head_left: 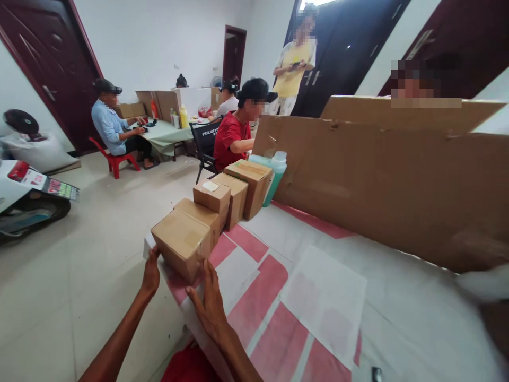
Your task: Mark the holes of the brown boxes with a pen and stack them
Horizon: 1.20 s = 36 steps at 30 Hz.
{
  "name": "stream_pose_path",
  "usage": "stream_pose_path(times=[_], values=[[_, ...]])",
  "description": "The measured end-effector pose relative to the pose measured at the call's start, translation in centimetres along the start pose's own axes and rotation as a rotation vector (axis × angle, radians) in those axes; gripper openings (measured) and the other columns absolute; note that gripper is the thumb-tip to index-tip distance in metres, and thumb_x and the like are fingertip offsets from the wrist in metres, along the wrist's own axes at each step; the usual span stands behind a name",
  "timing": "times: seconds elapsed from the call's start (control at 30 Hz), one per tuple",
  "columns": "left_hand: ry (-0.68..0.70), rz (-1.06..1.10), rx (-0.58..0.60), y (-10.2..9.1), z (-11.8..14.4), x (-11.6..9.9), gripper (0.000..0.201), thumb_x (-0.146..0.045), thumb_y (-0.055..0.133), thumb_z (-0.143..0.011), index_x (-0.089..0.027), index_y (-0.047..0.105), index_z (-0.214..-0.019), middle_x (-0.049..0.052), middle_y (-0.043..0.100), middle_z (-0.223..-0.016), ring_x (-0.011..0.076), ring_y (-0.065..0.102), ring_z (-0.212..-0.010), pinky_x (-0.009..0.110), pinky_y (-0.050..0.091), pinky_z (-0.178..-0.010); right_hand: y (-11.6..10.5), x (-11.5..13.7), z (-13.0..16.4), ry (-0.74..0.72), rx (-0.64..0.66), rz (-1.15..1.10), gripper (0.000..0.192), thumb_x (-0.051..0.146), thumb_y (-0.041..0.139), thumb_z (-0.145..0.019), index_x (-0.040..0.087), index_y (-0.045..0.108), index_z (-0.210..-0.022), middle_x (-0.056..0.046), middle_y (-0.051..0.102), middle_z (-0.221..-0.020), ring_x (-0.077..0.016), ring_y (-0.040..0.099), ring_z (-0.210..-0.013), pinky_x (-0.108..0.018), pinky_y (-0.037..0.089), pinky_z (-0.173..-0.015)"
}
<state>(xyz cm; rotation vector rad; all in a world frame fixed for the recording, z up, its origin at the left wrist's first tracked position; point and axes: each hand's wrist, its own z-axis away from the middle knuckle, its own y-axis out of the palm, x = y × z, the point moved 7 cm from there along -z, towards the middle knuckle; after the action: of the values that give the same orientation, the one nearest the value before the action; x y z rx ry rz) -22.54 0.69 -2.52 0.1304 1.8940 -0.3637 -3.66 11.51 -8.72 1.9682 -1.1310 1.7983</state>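
Note:
A row of brown cardboard boxes runs along the table's left edge. The nearest cardboard box (pixel 181 236) sits between my two hands. My left hand (pixel 151 273) is against its left side, with the fingertips at the corner and partly hidden. On the other side, my right hand (pixel 210 305) has its fingertips on the right face and its thumb held apart. Together the hands hold the box from both sides. Behind it stand a low box (pixel 199 214), a box with a white label (pixel 212 195), another box (pixel 237 199) and a taller box (pixel 256 185).
A bottle of green liquid (pixel 276 178) stands past the boxes. A tall cardboard panel (pixel 377 185) crosses the table, with a person behind it. The red-and-white tablecloth (pixel 258 297) carries a pale sheet (pixel 324 297). Other people sit at a far table (pixel 170 135); a scooter (pixel 32 196) is left.

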Motion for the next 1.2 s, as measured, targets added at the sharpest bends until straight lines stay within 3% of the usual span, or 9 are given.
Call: stream_pose_path(times=[0.07,0.13,0.3,0.43,0.57,0.73,0.93,1.07,1.2], values=[[-0.003,-0.009,0.049,0.3,3.8,1.1,0.088,-0.085,0.037,-0.090,-0.020,0.053,-0.147,0.018,0.059,-0.144,0.0365,0.053,-0.138,0.055,0.042,-0.116,-0.7,-0.4,0.4,0.049,-0.014,-0.029,0.078,0.053,0.054,-0.101,0.020,0.026,-0.165,-0.016,0.029,-0.170,-0.0295,0.027,-0.159,-0.051,0.029,-0.128],[0.055,-0.048,0.122,0.4,8.3,0.9,0.078,-0.077,0.044,-0.093,-0.022,0.053,-0.148,0.016,0.060,-0.143,0.0357,0.055,-0.136,0.053,0.045,-0.113,-3.3,-1.0,1.3,0.127,-0.090,-0.090,0.071,0.057,0.046,-0.103,0.021,0.034,-0.162,-0.015,0.040,-0.165,-0.0276,0.034,-0.155,-0.049,0.032,-0.126],[0.558,-0.210,0.516,4.1,18.3,-5.3,0.073,-0.064,0.038,-0.101,-0.022,0.039,-0.161,0.018,0.052,-0.151,0.0362,0.054,-0.136,0.050,0.046,-0.108,-14.6,-2.1,4.8,0.295,-0.337,-0.282,0.060,0.068,0.047,-0.099,0.019,0.071,-0.122,-0.012,0.074,-0.127,-0.0294,0.066,-0.120,-0.044,0.053,-0.104],[0.889,-0.178,0.744,9.3,21.3,-11.8,0.068,-0.053,0.045,-0.102,-0.019,0.037,-0.161,0.018,0.057,-0.150,0.0330,0.052,-0.138,0.047,0.035,-0.114,-21.5,-3.3,8.0,0.419,-0.437,-0.428,0.064,0.076,0.056,-0.090,0.018,0.076,-0.110,-0.012,0.078,-0.114,-0.0309,0.069,-0.110,-0.045,0.055,-0.097],[1.038,-0.101,0.901,14.8,21.3,-16.0,0.080,-0.042,0.060,-0.095,-0.013,0.030,-0.162,0.019,0.057,-0.150,0.0346,0.046,-0.144,0.050,0.024,-0.120,-23.8,-5.0,11.2,0.541,-0.520,-0.723,0.074,0.078,0.057,-0.088,0.020,0.066,-0.132,-0.013,0.078,-0.112,-0.0317,0.073,-0.109,-0.045,0.057,-0.091],[0.946,0.111,1.031,19.1,19.1,-19.6,0.087,-0.040,0.062,-0.093,-0.018,0.018,-0.165,0.019,0.053,-0.153,0.0366,0.045,-0.144,0.055,0.030,-0.118,-25.6,-3.3,14.0,0.462,-0.638,-0.824,0.077,0.079,0.056,-0.088,0.023,0.060,-0.139,-0.013,0.075,-0.120,-0.0310,0.071,-0.113,-0.045,0.056,-0.092],[0.588,0.406,1.130,22.2,15.9,-23.6,0.088,-0.044,0.063,-0.095,-0.025,0.017,-0.167,0.017,0.048,-0.158,0.0347,0.048,-0.144,0.053,0.035,-0.119,-29.0,3.1,15.1,0.286,-0.667,-0.516,0.061,0.066,0.059,-0.094,0.024,0.060,-0.138,-0.011,0.072,-0.121,-0.0256,0.071,-0.099,-0.038,0.058,-0.082],[0.369,0.526,1.106,24.7,15.3,-22.7,0.082,-0.042,0.064,-0.095,-0.026,0.023,-0.164,0.014,0.051,-0.156,0.0320,0.048,-0.143,0.051,0.033,-0.122,-29.7,4.8,15.5,0.383,-0.661,-0.163,0.052,0.067,0.056,-0.094,0.019,0.065,-0.111,-0.003,0.071,-0.079,-0.0196,0.066,-0.066,-0.032,0.054,-0.067],[0.257,0.481,1.068,26.5,16.0,-20.2,0.074,-0.040,0.063,-0.094,-0.024,0.031,-0.160,0.014,0.051,-0.155,0.0307,0.051,-0.140,0.050,0.038,-0.119,-29.8,5.4,16.0,0.508,-0.548,0.087,0.055,0.073,0.057,-0.089,0.020,0.064,-0.099,-0.001,0.067,-0.066,-0.0195,0.062,-0.058,-0.031,0.049,-0.058]])
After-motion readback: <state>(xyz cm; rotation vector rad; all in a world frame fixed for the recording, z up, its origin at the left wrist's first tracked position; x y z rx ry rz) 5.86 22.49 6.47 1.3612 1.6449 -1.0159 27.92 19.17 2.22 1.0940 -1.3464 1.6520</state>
